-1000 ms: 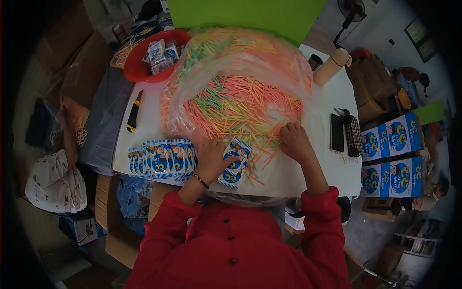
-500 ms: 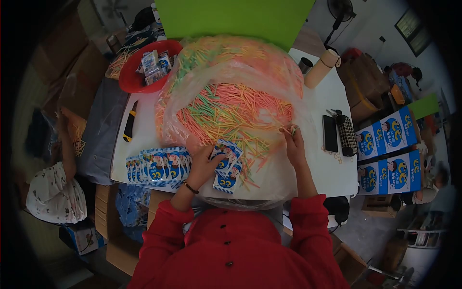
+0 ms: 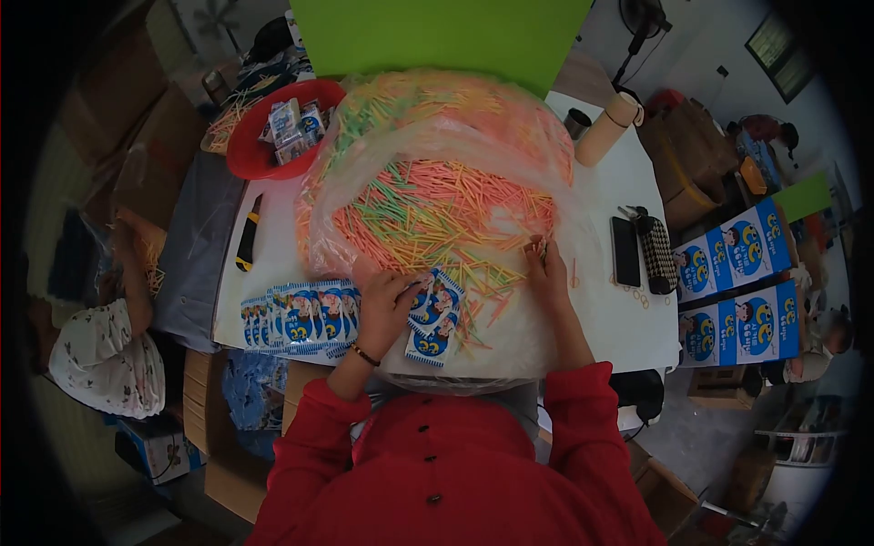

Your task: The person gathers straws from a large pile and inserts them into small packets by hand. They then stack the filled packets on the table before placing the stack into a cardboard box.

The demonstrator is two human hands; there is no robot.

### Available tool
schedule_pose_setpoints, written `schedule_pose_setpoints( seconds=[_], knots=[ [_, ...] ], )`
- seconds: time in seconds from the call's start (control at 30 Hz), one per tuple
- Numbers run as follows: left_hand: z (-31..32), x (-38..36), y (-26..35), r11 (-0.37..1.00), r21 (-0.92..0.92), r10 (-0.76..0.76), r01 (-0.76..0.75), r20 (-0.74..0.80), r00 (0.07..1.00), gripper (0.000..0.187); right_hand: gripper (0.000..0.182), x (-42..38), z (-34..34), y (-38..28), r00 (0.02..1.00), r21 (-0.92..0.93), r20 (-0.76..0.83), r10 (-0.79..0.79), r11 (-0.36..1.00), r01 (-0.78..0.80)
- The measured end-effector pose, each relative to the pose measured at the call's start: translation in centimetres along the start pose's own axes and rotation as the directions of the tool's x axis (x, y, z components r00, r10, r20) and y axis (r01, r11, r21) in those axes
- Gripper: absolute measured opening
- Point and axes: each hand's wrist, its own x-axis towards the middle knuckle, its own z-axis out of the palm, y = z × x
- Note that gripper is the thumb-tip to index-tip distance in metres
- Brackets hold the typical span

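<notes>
Printed packets [image 3: 435, 309] overlap near the middle of the surface's [image 3: 605, 318] front edge, presumably to be within easy reach. We mark the left hand [image 3: 387, 305] at their left side, fingers curled; we can't tell whether it pinches the upper packet. Right hand [image 3: 546, 278] is over the sticks' right side, fingers bunched together; we can't confirm a stick between them. We read the clear bag [image 3: 401, 136] as folded open so the sticks [image 3: 437, 196] stay contained yet reachable: thin, straight, matte, in pink, yellow and green. Bag film is crinkled, cloudy. More packets, a row [image 3: 305, 314], lean flat and shingled at the front-left corner, probably to save room; wrappers glossy, ends crimped. Red bowl [image 3: 248, 136], smooth and round, sits at the back-left corner.
</notes>
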Motion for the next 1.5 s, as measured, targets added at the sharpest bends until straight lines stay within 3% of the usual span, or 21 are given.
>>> schedule_pose_setpoints(
  seconds=[0.03,0.1,0.13,0.17,0.2,0.27,0.3,0.37,0.53,0.63,0.7,0.77,0.83,0.9,1.03,1.07,1.1,1.13,1.2,1.37,1.5],
  knots=[
    [0.1,0.0,-0.4,0.987,-0.120,-0.103,0.107,0.040,0.994,0.021,0.020,0.3,-0.2,-0.1,1.000,0.000,-0.002,-0.008,1.000,0.008],
    [-0.1,0.2,-0.4,0.948,-0.232,-0.204,0.219,0.087,0.975,0.019,0.020,1.0,-0.6,-0.6,0.960,0.425,-0.032,0.276,0.874,-0.237],
    [-0.1,0.6,0.1,0.683,-0.614,-0.385,0.396,0.158,0.909,0.018,0.020,1.3,-0.4,-0.9,0.962,0.424,-0.024,0.273,0.874,-0.238],
    [-0.2,0.8,0.3,0.249,-0.850,-0.497,0.465,0.300,0.814,0.016,0.018,1.6,-0.4,-1.2,0.971,0.551,-0.063,0.231,0.819,-0.159],
    [-0.2,0.9,0.0,0.248,-0.849,-0.500,0.467,0.301,0.812,0.016,0.017,1.6,-0.4,-1.2,0.974,0.665,-0.113,0.197,0.743,-0.073],
    [-0.1,1.2,-0.7,-0.020,-0.864,-0.441,0.504,0.460,0.771,0.022,0.016,0.8,0.3,-1.0,0.984,0.506,-0.065,0.164,0.856,-0.109],
    [-0.1,1.5,-0.5,-0.015,-0.863,-0.432,0.506,0.462,0.775,0.022,0.015,0.6,0.6,-0.7,0.990,0.323,-0.010,0.138,0.938,-0.127],
    [-0.1,1.4,-0.2,-0.111,-0.854,-0.460,0.508,0.498,0.735,0.027,0.015,0.2,0.8,-0.1,0.998,0.268,-0.004,0.065,0.961,-0.061],
    [-0.2,0.8,0.3,-0.104,-0.820,-0.434,0.563,0.547,0.716,0.027,0.016,0.2,0.4,-0.4,0.993,0.384,-0.002,0.114,0.917,-0.104],
    [0.0,0.6,0.4,-0.015,-0.820,-0.406,0.572,0.527,0.746,0.026,0.018,0.2,-0.3,-1.7,0.986,0.692,0.074,0.147,0.704,-0.157],
    [0.2,0.4,0.7,0.051,-0.825,-0.399,0.562,0.499,0.769,0.025,0.017,-0.3,0.0,-2.8,0.974,0.903,0.104,0.202,0.390,-0.178],
    [0.0,0.4,1.1,0.188,-0.798,-0.372,0.572,0.481,0.794,0.023,0.016,-0.8,1.1,-3.8,0.970,0.919,0.165,0.178,0.328,-0.216],
    [-0.2,0.6,1.4,0.167,-0.812,-0.356,0.559,0.479,0.802,0.018,0.015,-1.3,2.0,-6.2,0.964,0.930,0.220,0.151,0.265,-0.253],
    [-0.4,0.8,2.1,0.382,-0.776,-0.325,0.502,0.395,0.859,0.015,0.013,-2.0,2.6,-9.6,0.960,0.894,0.257,0.109,0.350,-0.279],
    [0.2,0.4,1.1,0.360,-0.763,-0.395,0.537,0.398,0.828,0.015,0.011,-2.1,3.3,-11.2,0.957,0.847,0.284,0.063,0.452,-0.281],
    [0.4,0.4,0.7,0.363,-0.761,-0.396,0.538,0.397,0.828,0.015,0.010,-1.8,3.7,-10.8,0.985,0.728,0.167,-0.037,0.678,-0.098],
    [0.2,0.6,0.7,0.172,-0.813,-0.419,0.556,0.451,0.788,0.018,0.009,-1.5,4.1,-10.3,0.983,0.540,0.077,-0.165,0.836,0.098],
    [0.1,0.8,0.7,-0.026,-0.834,-0.428,0.552,0.508,0.748,0.020,0.009,-1.2,4.5,-8.9,0.983,0.542,0.076,-0.167,0.835,0.100],
    [-0.2,0.7,0.4,-0.056,-0.831,-0.454,0.553,0.515,0.727,0.022,0.011,-0.3,4.7,-4.5,0.978,0.287,0.069,-0.196,0.943,0.169],
    [-0.7,0.0,0.4,-0.147,-0.822,-0.516,0.551,0.539,0.666,0.021,0.013,-1.2,4.4,-2.4,0.986,0.279,0.158,-0.051,0.960,0.005],
    [-0.7,-0.1,0.7,0.216,-0.848,-0.382,0.485,0.384,0.841,0.014,0.018,-1.2,2.9,-4.8,0.983,0.495,0.141,0.119,0.851,-0.174]
  ],
)
